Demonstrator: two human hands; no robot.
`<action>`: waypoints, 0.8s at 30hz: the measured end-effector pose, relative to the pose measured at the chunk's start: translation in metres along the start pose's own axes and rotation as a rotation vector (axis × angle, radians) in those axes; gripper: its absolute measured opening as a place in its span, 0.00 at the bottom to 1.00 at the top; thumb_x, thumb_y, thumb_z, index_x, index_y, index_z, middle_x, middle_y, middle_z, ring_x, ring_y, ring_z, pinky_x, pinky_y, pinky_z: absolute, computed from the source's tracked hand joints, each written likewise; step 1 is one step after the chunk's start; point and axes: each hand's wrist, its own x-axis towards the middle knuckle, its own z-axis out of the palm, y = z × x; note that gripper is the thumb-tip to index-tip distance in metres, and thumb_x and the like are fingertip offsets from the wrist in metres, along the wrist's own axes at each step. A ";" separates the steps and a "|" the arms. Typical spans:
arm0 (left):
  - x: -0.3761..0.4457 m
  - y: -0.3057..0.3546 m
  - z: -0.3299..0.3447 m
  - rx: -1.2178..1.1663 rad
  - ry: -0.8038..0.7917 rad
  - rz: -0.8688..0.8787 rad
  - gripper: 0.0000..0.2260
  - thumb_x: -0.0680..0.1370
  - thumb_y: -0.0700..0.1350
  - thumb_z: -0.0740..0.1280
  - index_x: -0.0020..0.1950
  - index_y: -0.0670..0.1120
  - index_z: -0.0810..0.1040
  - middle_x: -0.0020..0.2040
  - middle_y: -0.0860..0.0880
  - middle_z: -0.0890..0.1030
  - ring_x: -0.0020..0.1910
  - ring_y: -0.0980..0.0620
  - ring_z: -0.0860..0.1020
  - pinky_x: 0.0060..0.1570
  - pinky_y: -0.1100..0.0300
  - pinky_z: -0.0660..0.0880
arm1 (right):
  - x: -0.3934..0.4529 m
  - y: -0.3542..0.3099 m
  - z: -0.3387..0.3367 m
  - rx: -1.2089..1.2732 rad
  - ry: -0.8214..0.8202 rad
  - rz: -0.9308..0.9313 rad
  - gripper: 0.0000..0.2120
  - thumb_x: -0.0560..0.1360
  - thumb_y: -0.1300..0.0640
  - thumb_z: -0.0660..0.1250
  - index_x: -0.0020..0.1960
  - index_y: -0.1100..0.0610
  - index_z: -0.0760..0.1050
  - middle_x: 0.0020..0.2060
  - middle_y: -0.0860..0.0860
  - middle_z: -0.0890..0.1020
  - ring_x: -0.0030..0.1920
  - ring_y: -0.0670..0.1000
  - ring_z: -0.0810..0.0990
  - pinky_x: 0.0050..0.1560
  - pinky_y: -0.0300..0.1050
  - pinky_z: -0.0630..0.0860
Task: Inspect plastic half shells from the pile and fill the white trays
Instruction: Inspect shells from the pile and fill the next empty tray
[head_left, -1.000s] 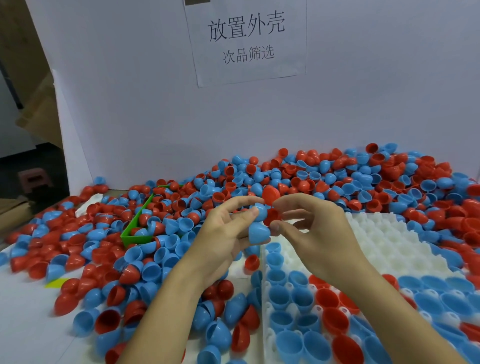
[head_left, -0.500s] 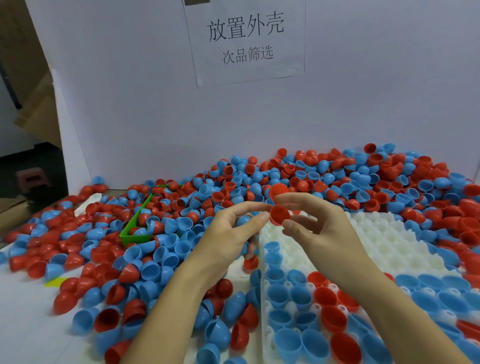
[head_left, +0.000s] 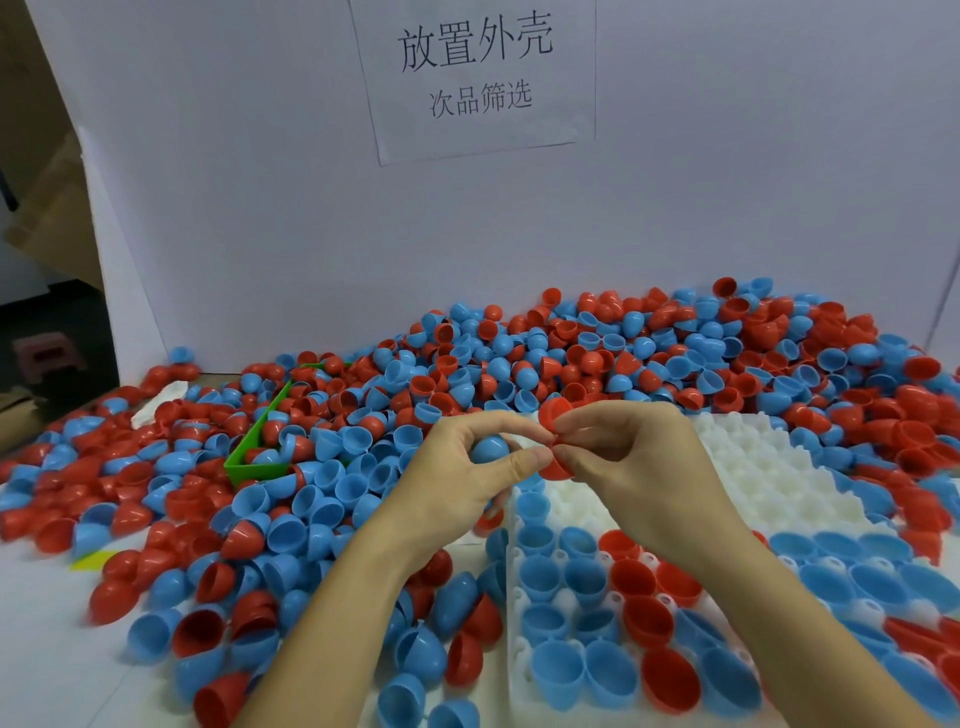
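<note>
From the head view, the left hand (head_left: 467, 467) curls its fingers around a blue half shell (head_left: 491, 449), thumb and forefinger closing over it. The right hand (head_left: 628, 467) pinches a red half shell (head_left: 555, 470) between thumb and bent fingers; a second red half shell (head_left: 551, 410) sits just above its fingertips. The fingertips of both hands meet. Below the right fingers lies the white tray (head_left: 769, 467), its near cells filled. The pile (head_left: 623, 358) spreads beyond the fingers.
</note>
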 end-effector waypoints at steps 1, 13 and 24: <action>0.000 -0.001 0.001 0.011 -0.008 -0.006 0.05 0.74 0.51 0.73 0.49 0.56 0.85 0.33 0.46 0.76 0.27 0.50 0.71 0.32 0.56 0.74 | 0.001 0.002 -0.001 -0.049 0.006 0.001 0.09 0.74 0.64 0.74 0.50 0.53 0.84 0.39 0.44 0.87 0.40 0.40 0.85 0.44 0.33 0.81; 0.011 -0.017 -0.008 0.013 0.337 -0.140 0.10 0.82 0.45 0.64 0.49 0.56 0.84 0.31 0.49 0.77 0.29 0.55 0.75 0.31 0.60 0.74 | 0.033 0.006 -0.002 -0.661 -0.243 0.051 0.09 0.74 0.65 0.74 0.51 0.54 0.86 0.47 0.50 0.86 0.41 0.48 0.82 0.40 0.39 0.80; 0.011 -0.013 -0.006 -0.151 0.329 -0.214 0.13 0.76 0.46 0.60 0.49 0.51 0.85 0.41 0.48 0.79 0.34 0.53 0.77 0.34 0.56 0.73 | 0.041 0.013 0.012 -0.864 -0.417 0.118 0.05 0.74 0.65 0.71 0.49 0.62 0.84 0.46 0.58 0.86 0.44 0.58 0.85 0.46 0.56 0.84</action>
